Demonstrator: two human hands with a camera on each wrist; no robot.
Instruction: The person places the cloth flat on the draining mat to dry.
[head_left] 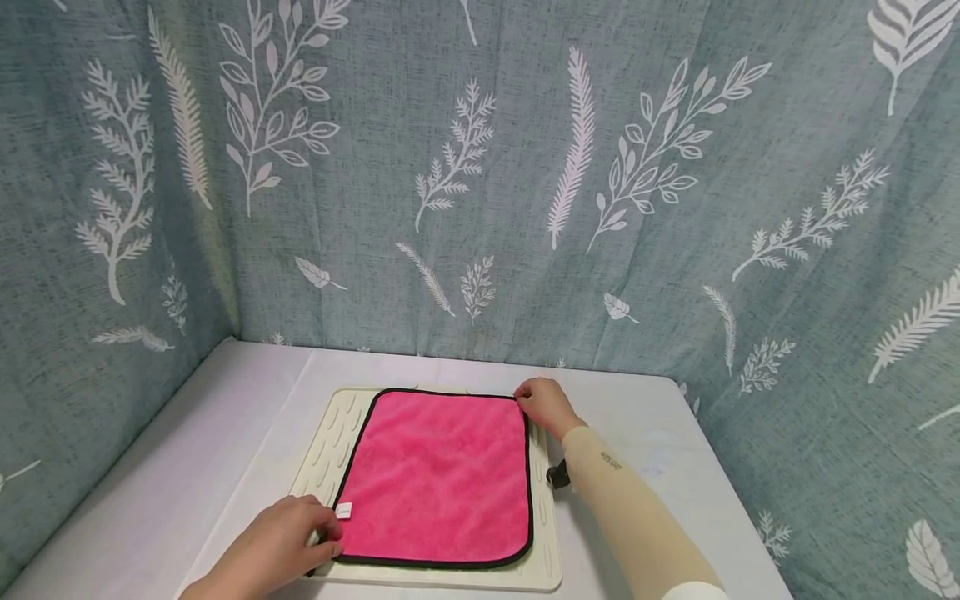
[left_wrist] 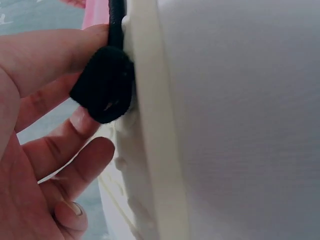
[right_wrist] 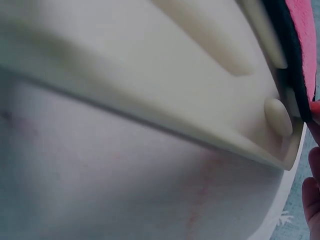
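Note:
A pink cloth [head_left: 442, 475] with black edging and a small white tag [head_left: 343, 511] lies spread over a cream, ridged tray [head_left: 333, 446]. My left hand [head_left: 270, 542] pinches the cloth's near left corner between thumb and fingers. In the left wrist view, that black-edged corner [left_wrist: 105, 82] curls over beside the tray's rim [left_wrist: 162, 140], and the other fingers are loosely bent. At the far right corner, my right hand [head_left: 547, 404] pinches the cloth's edge. Only some of its fingertips [right_wrist: 312, 197] enter the right wrist view, beside the black edging [right_wrist: 292, 60].
The tray sits on a white-covered table [head_left: 622, 408]. A grey-green curtain [head_left: 517, 292] with white leaf prints surrounds the table's back and sides. A dark object [head_left: 558, 475] shows by the right forearm, partly hidden under it.

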